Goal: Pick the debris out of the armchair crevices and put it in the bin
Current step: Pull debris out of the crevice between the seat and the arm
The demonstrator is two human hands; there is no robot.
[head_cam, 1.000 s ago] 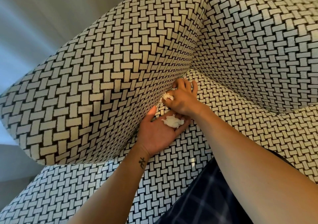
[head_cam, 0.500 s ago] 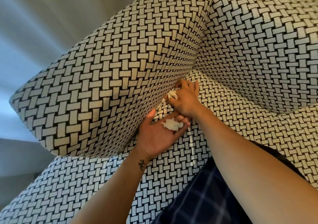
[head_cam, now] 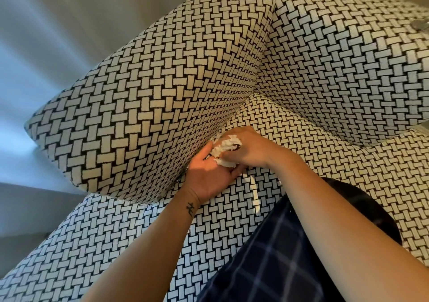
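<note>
A black-and-white woven-pattern armchair (head_cam: pixel 144 106) fills the view. My left hand (head_cam: pixel 209 176) lies palm up on the seat cushion (head_cam: pixel 325 176), beside the crevice under the left armrest, with a crumpled white paper scrap (head_cam: pixel 224 162) lying on its fingers. My right hand (head_cam: pixel 250 149) is directly above it, its fingers curled round a second wad of white paper (head_cam: pixel 226 145). The two wads touch. No bin is in view.
The armchair's backrest (head_cam: pixel 348 58) rises at the right. My knee in dark checked trousers (head_cam: pixel 274 262) rests on the seat's front. A pale wall and floor (head_cam: pixel 27 69) lie to the left of the armrest.
My right hand has pulled a paper wad out of the crevice and brought it back over my left palm. The camera has shifted a little, and my left hand has stayed in place.
</note>
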